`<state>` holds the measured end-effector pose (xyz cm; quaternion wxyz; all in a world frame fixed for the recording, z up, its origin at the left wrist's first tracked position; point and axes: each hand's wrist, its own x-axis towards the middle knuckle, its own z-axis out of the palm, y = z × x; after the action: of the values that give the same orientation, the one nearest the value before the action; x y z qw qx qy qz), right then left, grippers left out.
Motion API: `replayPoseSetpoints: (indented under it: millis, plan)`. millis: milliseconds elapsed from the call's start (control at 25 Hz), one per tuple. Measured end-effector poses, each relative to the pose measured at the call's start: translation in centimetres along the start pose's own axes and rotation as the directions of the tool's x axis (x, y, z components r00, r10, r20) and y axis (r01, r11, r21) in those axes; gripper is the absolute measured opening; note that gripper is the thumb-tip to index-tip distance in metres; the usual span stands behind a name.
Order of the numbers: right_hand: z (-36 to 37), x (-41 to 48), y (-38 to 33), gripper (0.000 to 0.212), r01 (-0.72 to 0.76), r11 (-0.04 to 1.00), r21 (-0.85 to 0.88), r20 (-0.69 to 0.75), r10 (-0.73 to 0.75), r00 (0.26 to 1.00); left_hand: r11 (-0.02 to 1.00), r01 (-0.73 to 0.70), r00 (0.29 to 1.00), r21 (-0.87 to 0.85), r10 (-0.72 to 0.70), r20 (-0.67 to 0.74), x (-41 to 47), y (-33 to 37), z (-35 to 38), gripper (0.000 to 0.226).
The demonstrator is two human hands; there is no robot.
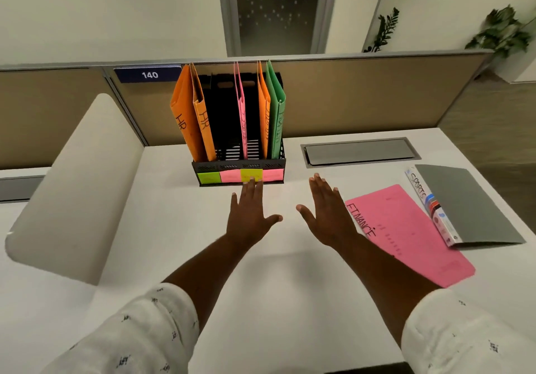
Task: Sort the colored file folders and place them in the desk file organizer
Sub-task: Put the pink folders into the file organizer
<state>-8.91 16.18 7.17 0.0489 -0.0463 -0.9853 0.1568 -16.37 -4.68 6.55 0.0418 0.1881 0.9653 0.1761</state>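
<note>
A black desk file organizer (232,167) stands at the back of the white desk, with coloured sticky labels on its front. Two orange folders marked HR (191,115) fill its left slot. A pink folder (241,118) stands in a middle slot. An orange folder (263,118) and a green folder (277,115) share the right slot. A pink folder marked FINANCE (406,234) lies flat on the desk at right, just beyond my right hand (327,214). My left hand (249,214) hovers before the organizer's front. Both hands are spread flat and hold nothing.
A grey folder (470,208) lies at the far right with a folder marked SPORTS (429,202) along its left edge. A metal cable hatch (359,151) is set into the desk. A white curved divider (78,185) stands at left, a partition (362,98) behind.
</note>
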Motion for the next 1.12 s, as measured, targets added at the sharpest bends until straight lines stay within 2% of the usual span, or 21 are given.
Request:
replayPoseSetpoints:
  millis: [320,480,720,800,920,1120]
  plan:
    - [-0.5,-5.7,12.6,0.082,-0.047,0.999,0.008,0.045,0.046,0.998,0.998,-0.020,0.997,-0.054,0.024,0.077,-1.9,12.1,7.0,0.111]
    - [-0.4,-8.1,18.6,0.080,-0.070,0.998,-0.008,0.082,0.070,0.994,0.994,0.015,0.990,-0.104,0.000,0.138,-2.7,17.5,11.0,0.112]
    - [0.4,-11.5,26.4,0.078,-0.144,0.990,-0.007,0.255,0.141,0.957,0.984,0.087,0.959,-0.153,-0.041,0.281,-4.5,23.7,17.2,0.111]
    - [1.0,-12.2,27.9,0.078,-0.177,0.984,-0.020,0.358,0.172,0.918,0.972,0.143,0.926,-0.189,-0.064,0.372,-4.5,24.8,18.8,0.112]
    - [1.8,-13.1,29.9,0.078,-0.207,0.978,-0.033,0.487,0.196,0.851,0.913,0.307,0.844,-0.270,-0.130,0.521,-4.1,26.7,20.8,0.115]
    - [1.9,-13.0,32.0,0.077,-0.280,0.960,0.027,0.542,0.222,0.811,0.796,0.430,0.832,-0.426,-0.166,0.530,-3.0,29.2,22.0,0.101]
